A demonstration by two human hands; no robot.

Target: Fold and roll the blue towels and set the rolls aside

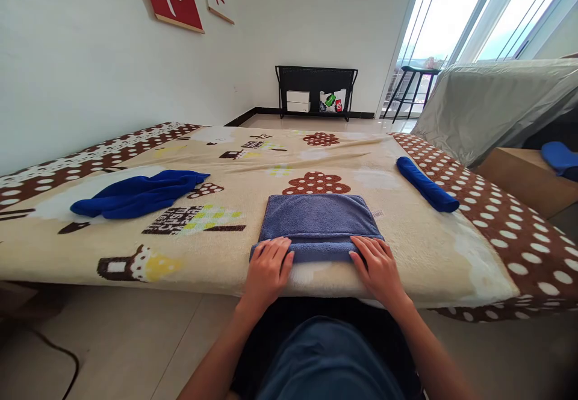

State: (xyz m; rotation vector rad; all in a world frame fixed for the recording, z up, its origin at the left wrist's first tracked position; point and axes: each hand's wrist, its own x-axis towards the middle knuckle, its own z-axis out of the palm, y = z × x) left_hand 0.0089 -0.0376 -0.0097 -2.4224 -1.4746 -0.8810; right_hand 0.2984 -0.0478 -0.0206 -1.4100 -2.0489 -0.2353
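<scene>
A grey-blue towel (318, 216) lies folded flat near the front edge of the bed, its near edge turned up into a thick roll. My left hand (270, 265) grips the left end of that roll, fingers over the top and thumb on the near side. At the right end, my right hand (377, 265) holds the roll the same way. A bright blue towel (139, 195) lies crumpled to the left. Off to the right is a tightly rolled blue towel (427, 184). The underside of the grey-blue roll is hidden.
A cream blanket (253, 177) with brown dotted borders covers the bed. Beyond its far edge stands a black rack (316, 87) holding white boxes. On the right are a cardboard box (519, 177), a sheet-covered piece of furniture (506, 99) and a dark stool (413, 87) by the window.
</scene>
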